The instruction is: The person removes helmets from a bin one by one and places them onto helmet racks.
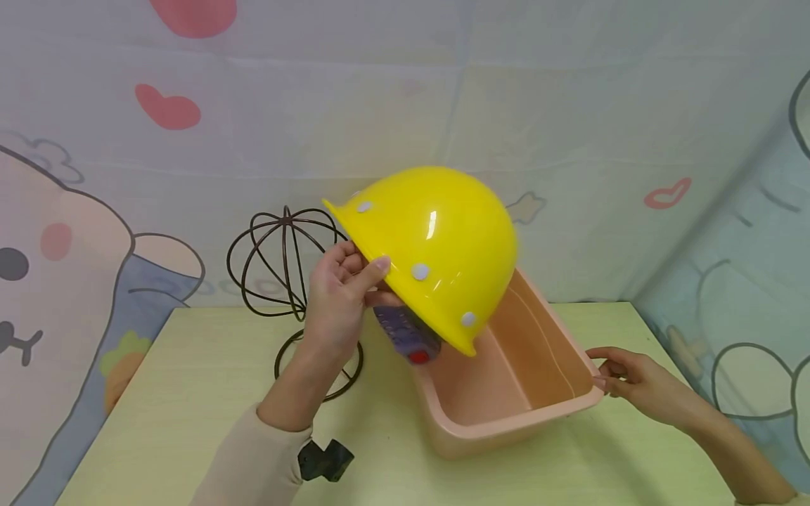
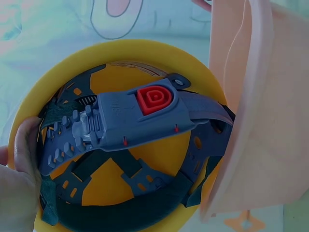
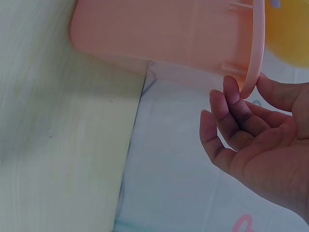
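Note:
My left hand point(image 1: 338, 299) pinches the brim of a yellow hard hat point(image 1: 443, 239), thumb on the outside and fingers underneath. The hat is tilted over the left part of a pink plastic basin point(image 1: 512, 422). Its inside faces the left wrist camera, with dark straps and a blue-grey adjuster band point(image 2: 145, 116) bearing a red button point(image 2: 154, 98). At the basin's right corner, my right hand point(image 1: 639, 383) pinches the rim between thumb and fingers; the right wrist view shows the other fingers loosely bent beside the basin's rim point(image 3: 258, 48).
Left of the basin stands a brown wire dome stand point(image 1: 286, 267) with a round wire base point(image 1: 319, 365). The pale wooden table point(image 1: 190, 393) ends at a printed cloth backdrop point(image 1: 354, 105). A small black object point(image 1: 325, 460) sits at my left sleeve.

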Demonstrator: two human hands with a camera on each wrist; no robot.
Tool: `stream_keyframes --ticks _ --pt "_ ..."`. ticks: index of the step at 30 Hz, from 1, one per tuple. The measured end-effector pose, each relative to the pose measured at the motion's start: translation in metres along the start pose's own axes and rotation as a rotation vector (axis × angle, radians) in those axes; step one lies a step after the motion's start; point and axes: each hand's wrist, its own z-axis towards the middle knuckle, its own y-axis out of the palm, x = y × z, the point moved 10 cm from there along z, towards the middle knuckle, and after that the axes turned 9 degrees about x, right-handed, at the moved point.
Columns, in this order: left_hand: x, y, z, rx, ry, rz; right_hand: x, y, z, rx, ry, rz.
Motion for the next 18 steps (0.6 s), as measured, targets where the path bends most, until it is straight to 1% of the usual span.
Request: stream_keyframes --ticks 3,7,12,18 --pt "0.004 -0.006 0.002 0.016 0.017 -0.017 0.001 0.0 -0.001 -0.002 0.002 0.003" --pt "0.013 -0.012 0.003 0.018 0.054 -0.032 0.0 0.0 -0.001 0.001 -0.007 0.0" --pt "0.023 -0.019 0.005 0.02 0.081 -0.027 -0.001 0.0 -0.001 0.003 -0.022 0.001" --pt "0.032 -0.029 0.008 0.047 0.111 -0.024 -0.003 0.0 0.0 0.012 -0.043 0.004"
